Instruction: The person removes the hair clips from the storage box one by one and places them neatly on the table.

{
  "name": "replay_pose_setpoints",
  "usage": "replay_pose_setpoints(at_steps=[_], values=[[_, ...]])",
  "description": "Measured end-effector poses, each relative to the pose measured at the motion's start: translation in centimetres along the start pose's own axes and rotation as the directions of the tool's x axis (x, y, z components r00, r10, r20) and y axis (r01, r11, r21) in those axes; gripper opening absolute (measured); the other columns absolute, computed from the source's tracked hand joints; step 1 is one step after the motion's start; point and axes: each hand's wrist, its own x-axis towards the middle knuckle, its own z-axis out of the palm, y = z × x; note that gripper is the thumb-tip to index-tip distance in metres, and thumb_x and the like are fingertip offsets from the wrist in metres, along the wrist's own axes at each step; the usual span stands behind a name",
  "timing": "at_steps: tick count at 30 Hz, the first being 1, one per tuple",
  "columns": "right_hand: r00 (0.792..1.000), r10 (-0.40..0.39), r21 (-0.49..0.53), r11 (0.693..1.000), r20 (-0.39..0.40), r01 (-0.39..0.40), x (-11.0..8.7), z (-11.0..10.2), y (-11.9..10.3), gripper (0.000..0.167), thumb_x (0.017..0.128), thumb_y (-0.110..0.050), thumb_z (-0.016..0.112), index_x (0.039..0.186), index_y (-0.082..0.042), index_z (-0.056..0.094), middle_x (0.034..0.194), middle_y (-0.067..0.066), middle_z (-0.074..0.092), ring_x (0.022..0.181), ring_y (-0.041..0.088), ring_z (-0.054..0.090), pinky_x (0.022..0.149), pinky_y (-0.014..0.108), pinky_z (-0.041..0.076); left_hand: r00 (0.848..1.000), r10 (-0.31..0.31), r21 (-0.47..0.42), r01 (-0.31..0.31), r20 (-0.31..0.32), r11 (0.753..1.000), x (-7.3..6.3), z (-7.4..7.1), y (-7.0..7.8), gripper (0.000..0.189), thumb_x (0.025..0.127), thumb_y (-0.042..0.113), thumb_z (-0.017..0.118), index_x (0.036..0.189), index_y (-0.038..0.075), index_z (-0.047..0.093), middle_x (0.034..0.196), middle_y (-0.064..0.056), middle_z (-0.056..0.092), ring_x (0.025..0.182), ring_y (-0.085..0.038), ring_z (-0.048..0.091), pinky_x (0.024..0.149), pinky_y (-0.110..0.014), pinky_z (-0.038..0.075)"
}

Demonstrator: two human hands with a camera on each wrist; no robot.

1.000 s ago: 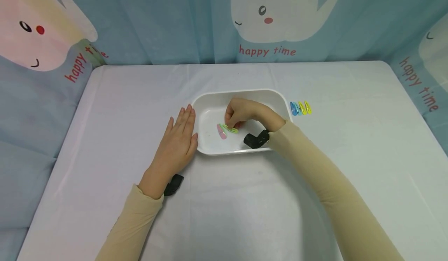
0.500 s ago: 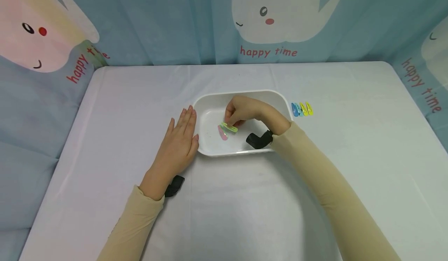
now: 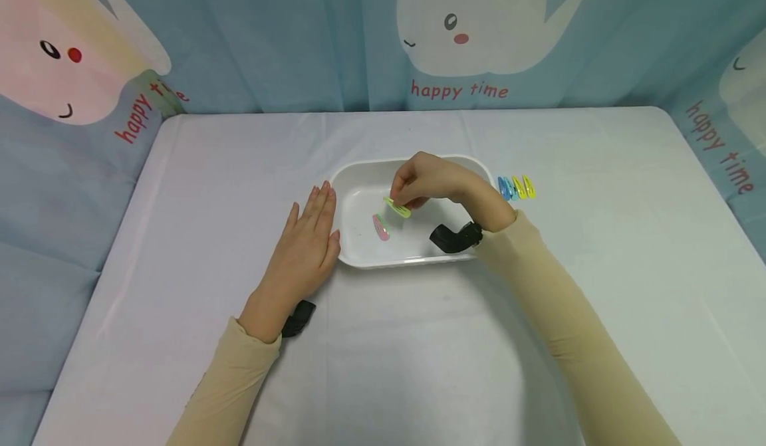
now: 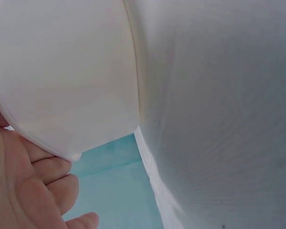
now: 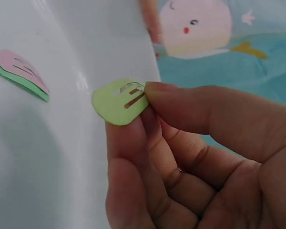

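Observation:
A light-green snap hair clip (image 5: 115,104) is pinched between the thumb and fingers of my right hand (image 3: 435,179), over the white tray (image 3: 383,262). Its rounded end points away from the fingertips in the right wrist view. A pink hair clip (image 5: 23,67) lies in the tray to the left of the hand, with a green one (image 5: 26,87) showing along its edge underneath. My left hand (image 3: 299,243) lies with fingers straight along the tray's left end. In the left wrist view its fingers (image 4: 55,169) touch the tray's rim.
On the table right of the tray, blue hair clips (image 3: 506,189) and yellow hair clips (image 3: 523,187) stand in a row. A light-blue curtain (image 3: 287,40) borders the white table (image 3: 383,353) at the back and sides. Black wrist cameras (image 3: 456,238) sit on both wrists.
My right hand has lifted the light-green clip up and rightward, away from the pink clip in the tray. The left hand stays at the tray's left end.

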Motion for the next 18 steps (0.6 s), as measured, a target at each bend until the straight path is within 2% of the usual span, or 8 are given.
replay_pose_setpoints(at_steps=[9, 18], values=[[0.998, -0.04, 0.075, 0.996, -0.037, 0.043, -1.1, -0.9, 0.9, 0.007, 0.083, -0.002, 0.062, 0.084, 0.003, 0.067, 0.072, 0.007, 0.061, 0.067, 0.017, 0.056, 0.069, 0.031, 0.052, 1.0, -0.005, -0.006, 0.005, 0.007, 1.0, -0.1, 0.1, 0.0, 0.058, 0.098, 0.022, 0.032, 0.147, -0.006, 0.019, 0.155, -0.016, 0.015, 0.143, -0.026, 0.01, 0.111, -0.053, 0.011], [0.994, -0.065, 0.116, 0.99, -0.085, 0.074, -2.1, -1.6, 1.8, 0.006, 0.083, -0.005, 0.065, 0.083, 0.001, 0.067, 0.073, 0.007, 0.062, 0.068, 0.019, 0.057, 0.071, 0.033, 0.052, 1.0, -0.003, -0.001, 0.003, 0.005, 1.0, -0.1, 0.2, 0.0, 0.058, 0.099, 0.022, 0.032, 0.148, -0.006, 0.018, 0.155, -0.016, 0.014, 0.143, -0.026, 0.009, 0.111, -0.053, 0.011]])
